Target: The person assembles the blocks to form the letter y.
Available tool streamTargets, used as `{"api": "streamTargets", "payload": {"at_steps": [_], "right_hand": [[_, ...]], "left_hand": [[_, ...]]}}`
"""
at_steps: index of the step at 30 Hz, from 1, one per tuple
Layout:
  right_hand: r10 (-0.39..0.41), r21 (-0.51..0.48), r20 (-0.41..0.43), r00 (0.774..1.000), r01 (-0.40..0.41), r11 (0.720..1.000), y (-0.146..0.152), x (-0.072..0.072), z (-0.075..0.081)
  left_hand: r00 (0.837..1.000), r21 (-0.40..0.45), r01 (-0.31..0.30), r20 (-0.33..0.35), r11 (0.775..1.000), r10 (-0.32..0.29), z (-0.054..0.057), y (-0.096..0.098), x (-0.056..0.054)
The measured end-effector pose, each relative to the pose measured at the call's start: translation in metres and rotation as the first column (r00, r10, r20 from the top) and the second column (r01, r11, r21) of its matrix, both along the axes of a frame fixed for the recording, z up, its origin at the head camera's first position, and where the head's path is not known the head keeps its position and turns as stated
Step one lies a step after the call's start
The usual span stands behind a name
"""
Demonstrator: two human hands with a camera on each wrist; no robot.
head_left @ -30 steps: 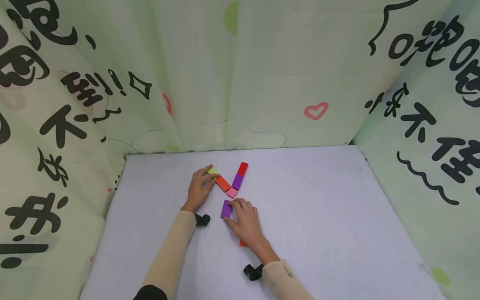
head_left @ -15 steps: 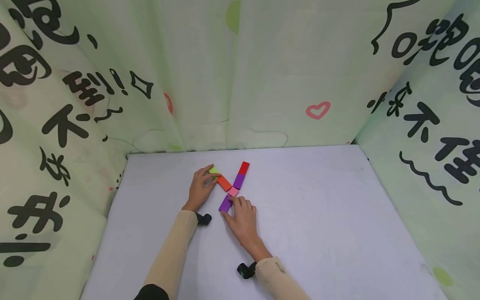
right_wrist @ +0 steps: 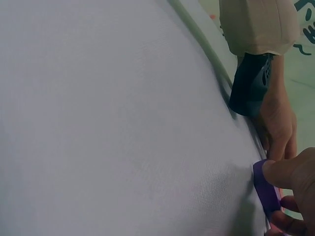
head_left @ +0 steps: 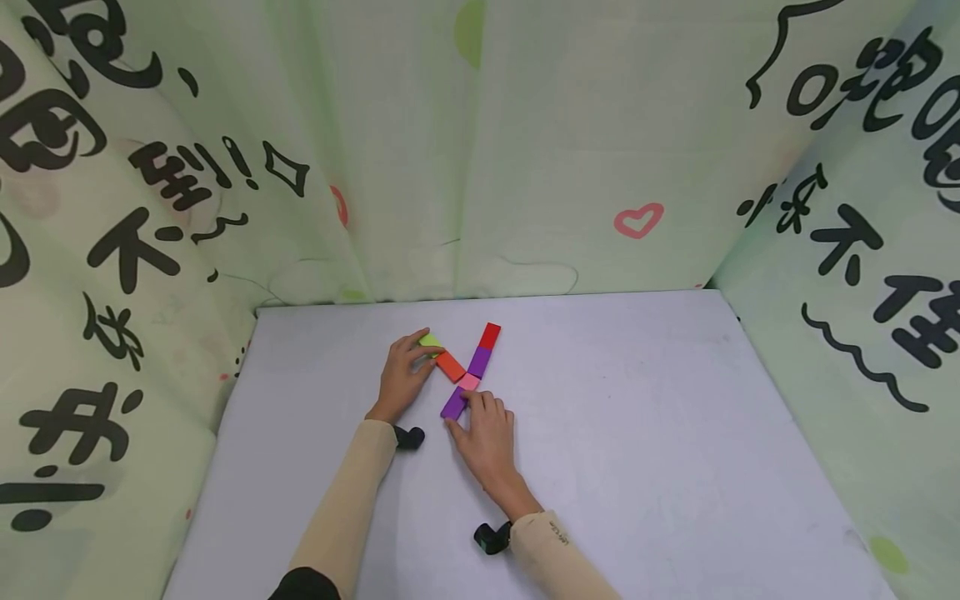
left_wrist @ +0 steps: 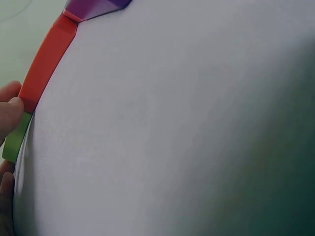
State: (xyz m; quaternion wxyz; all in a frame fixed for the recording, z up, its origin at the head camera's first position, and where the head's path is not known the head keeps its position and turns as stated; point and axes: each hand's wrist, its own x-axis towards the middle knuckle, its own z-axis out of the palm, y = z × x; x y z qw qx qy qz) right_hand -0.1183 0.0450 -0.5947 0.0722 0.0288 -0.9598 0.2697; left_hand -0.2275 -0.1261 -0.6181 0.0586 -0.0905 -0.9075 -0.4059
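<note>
Coloured blocks form a Y shape on the white table in the head view. My left hand (head_left: 402,377) pinches the lime-green block (head_left: 430,340) at the upper left end, its fingertips reaching the joint with the orange block (head_left: 450,367). A pink block (head_left: 468,382) sits at the centre. From there a purple block (head_left: 479,362) and a red block (head_left: 490,336) run up to the right. Below the pink one, my right hand (head_left: 489,437) grips a second purple block (head_left: 453,403) between thumb and fingers, its upper end against the pink block.
The white table (head_left: 637,433) extends around the hands to its back edge. Pale green curtains (head_left: 540,150) with dark lettering hang behind and at both sides. Each wrist carries a black camera, such as the right one (head_left: 492,538).
My right hand has slid the purple block up the table until it meets the pink block. An orange block seen by the right wrist earlier is now hidden. The left hand stays put.
</note>
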Motion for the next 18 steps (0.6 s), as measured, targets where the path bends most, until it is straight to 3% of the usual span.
{"api": "streamTargets", "payload": {"at_steps": [7,18], "right_hand": [[0.009,-0.017,0.021,1.000,-0.009,1.000,0.002,0.002,0.001],[0.045,-0.023,0.043,0.998,-0.044,0.999,0.012,0.006,0.004]], "left_hand": [[1.000,0.004,0.004,-0.031,1.000,-0.004,0.000,0.000,0.001],[1.000,-0.008,-0.004,-0.022,1.000,0.003,0.000,0.000,0.000]]}}
